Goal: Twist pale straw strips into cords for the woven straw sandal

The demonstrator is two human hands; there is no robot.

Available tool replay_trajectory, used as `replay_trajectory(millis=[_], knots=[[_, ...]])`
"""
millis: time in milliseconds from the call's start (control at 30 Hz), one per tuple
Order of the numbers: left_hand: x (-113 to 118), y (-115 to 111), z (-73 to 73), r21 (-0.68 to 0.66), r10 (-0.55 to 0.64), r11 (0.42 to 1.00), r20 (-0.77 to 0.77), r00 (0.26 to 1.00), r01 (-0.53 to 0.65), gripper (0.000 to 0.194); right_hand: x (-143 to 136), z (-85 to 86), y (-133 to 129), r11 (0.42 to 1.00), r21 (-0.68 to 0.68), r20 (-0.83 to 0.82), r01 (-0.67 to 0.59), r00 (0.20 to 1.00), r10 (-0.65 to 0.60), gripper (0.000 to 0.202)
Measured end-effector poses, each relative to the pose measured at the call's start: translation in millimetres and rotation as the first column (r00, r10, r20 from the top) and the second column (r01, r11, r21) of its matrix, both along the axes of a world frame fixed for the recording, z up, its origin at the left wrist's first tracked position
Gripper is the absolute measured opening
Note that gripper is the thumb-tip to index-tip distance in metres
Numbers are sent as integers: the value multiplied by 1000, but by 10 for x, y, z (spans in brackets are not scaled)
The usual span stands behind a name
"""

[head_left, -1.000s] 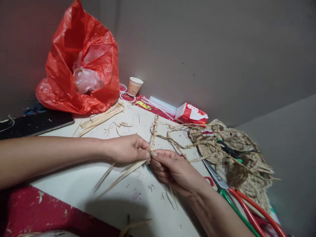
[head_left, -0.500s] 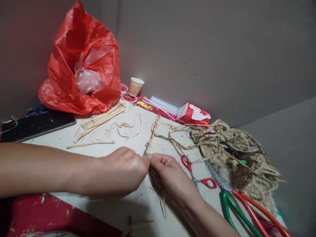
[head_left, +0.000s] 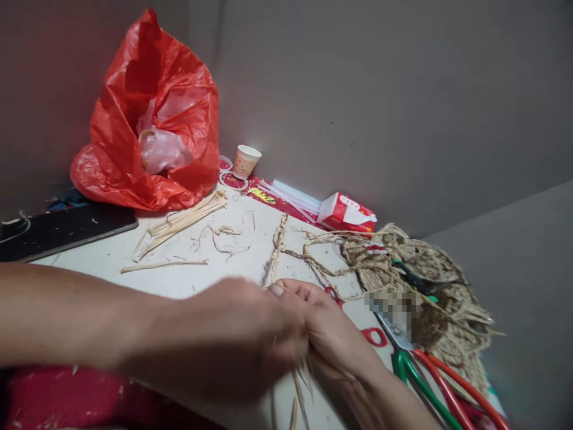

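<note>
A braided straw cord [head_left: 278, 245] runs down the white board to my hands. My right hand [head_left: 313, 307] pinches its lower end between thumb and fingers, and loose straw strands [head_left: 299, 397] hang below. My left hand [head_left: 242, 337] is motion-blurred and crosses in front of the right hand's fingers; its own fingers are smeared, so what they hold cannot be made out. A thinner braid [head_left: 329, 263] branches off the cord to the right, toward a heap of braided straw [head_left: 447, 275].
A red plastic bag [head_left: 111, 137] stands at the back left, beside a paper cup [head_left: 247, 161]. Flat straw strips [head_left: 188, 218] and a dark tablet-like slab [head_left: 76, 227] lie left. Red-handled scissors [head_left: 374, 337], green-handled shears [head_left: 416, 376] and a red-and-white packet [head_left: 347, 215] lie right.
My left hand has moved right and slightly down, now overlapping my right hand. My right hand still pinches the cord in nearly the same place. The view has shifted slightly.
</note>
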State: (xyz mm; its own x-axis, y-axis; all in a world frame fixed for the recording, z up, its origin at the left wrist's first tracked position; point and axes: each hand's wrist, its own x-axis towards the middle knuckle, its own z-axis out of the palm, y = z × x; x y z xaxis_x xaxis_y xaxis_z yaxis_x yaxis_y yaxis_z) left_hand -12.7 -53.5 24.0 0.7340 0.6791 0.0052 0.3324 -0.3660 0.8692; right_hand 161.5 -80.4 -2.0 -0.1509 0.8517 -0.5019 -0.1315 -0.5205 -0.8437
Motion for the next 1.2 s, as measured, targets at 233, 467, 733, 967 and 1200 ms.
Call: replay_trajectory(millis=[233,467,733,967,1200], knots=[[234,403,-183,-693,122,720,88,989,-27,14,32,60,43,990,84,29,-114,993,112,37],[222,418,-264,-395,-36,917,38,999,48,28,146,39,74,927,105,293,-360,902,317,34],[206,424,-313,-493,9,870,60,998,22,17,130,88,21,869,156,668,-469,698,257,31],[212,346,-365,-574,165,815,95,982,-82,11,94,184,8,807,129,804,-577,537,255,32],[224,338,-398,-563,235,812,72,969,-155,7,250,411,29,689,-114,802,-715,343,489,35]])
